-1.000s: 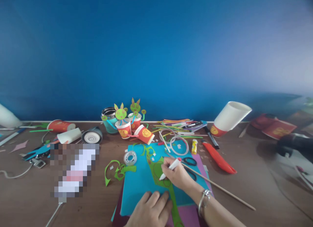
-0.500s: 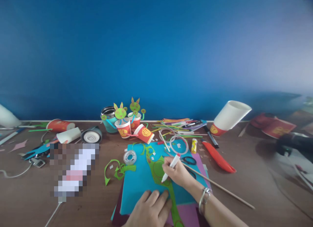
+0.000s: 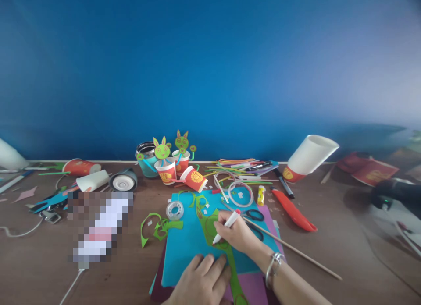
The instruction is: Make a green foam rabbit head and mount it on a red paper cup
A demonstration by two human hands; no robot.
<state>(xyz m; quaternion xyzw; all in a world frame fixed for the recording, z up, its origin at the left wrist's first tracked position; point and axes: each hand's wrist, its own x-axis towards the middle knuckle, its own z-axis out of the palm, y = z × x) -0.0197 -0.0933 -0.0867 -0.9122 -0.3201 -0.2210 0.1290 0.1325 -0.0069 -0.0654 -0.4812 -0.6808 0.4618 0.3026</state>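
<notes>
Pinching one white marker (image 3: 226,223), the right hand (image 3: 239,235) holds its grip pressed together around the barrel, with the tip down on the one green paper cutout (image 3: 210,228) just left of the grip. Nearer than the grip, the left hand (image 3: 202,282) lies spread flat, its fingers on the cutout's strip and on the blue sheet (image 3: 186,248) beneath. One pair of black scissors (image 3: 255,215) lies just right of the grip, and one tape roll (image 3: 174,210) lies beyond and to the left. One wooden stick (image 3: 296,251) runs rightward across the tabletop (image 3: 345,252). Farther beyond the grip are three red paper cups (image 3: 166,171): two upright, one tipped over.
</notes>
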